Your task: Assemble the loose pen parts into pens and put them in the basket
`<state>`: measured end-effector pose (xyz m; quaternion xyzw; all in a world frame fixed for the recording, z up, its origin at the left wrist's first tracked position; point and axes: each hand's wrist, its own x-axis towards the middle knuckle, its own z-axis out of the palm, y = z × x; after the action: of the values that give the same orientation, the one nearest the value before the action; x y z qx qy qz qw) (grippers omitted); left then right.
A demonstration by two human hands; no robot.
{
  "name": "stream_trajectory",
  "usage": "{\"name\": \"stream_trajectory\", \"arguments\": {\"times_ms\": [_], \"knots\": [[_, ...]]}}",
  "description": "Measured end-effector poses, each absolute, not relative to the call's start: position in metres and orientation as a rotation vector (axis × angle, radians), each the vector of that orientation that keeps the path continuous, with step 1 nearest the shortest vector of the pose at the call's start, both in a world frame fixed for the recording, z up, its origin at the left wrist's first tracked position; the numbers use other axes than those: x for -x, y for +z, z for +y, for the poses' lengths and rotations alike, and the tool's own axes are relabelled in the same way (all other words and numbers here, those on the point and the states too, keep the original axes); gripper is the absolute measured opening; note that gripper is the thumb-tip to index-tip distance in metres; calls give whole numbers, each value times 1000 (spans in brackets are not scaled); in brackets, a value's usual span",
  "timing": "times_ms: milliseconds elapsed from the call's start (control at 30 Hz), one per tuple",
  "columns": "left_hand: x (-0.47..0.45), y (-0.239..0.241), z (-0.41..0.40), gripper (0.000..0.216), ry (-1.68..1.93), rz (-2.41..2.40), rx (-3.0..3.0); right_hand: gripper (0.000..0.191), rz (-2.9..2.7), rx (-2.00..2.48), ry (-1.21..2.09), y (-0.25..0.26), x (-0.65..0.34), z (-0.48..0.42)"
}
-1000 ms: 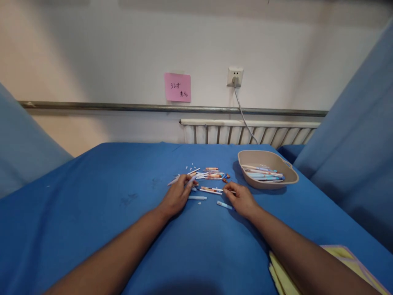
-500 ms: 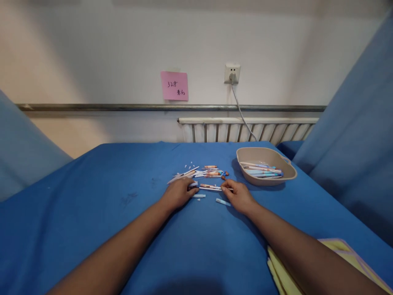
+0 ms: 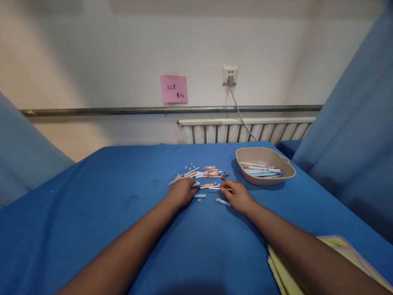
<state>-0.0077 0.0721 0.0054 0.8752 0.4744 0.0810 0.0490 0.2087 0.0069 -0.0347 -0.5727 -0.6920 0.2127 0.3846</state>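
1. Left hand has brought its pale blue tube down from a tilt a second ago to nearly level; the right hand has barely moved.
2. Nearest, at lower right, a yellow cloth lies partly beneath the right forearm on the blue-covered worktop.
3. Just beyond, a short light blue piece lies beside the right hand, and another blue tube shows partly from under the left.
4. Both hands are narrowed, fingertips facing each other but apart. The left grips the pale blue tube; the right pinches a thin white stick between thumb and fingers.
5. Between them lies an orange-patterned tube.
6. Farther back is a loose pile of pen parts, with tiny white bits behind it and small brown pieces at its right end.
7. To the right, a beige basket holds pens, mostly blue and white.
8. Beyond the worktop are a white radiator, a metal rail, a pink note with handwriting, and a wall socket with a plugged-in cord.
9. Blue curtains hang at both sides.
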Motion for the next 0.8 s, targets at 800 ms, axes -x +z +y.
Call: {"name": "stream_trajectory", "arguments": {"times_ms": [800], "knots": [[14, 9, 56, 22, 341, 1197, -2587, 14, -1717, 1410, 588, -42, -210, 9]]}}
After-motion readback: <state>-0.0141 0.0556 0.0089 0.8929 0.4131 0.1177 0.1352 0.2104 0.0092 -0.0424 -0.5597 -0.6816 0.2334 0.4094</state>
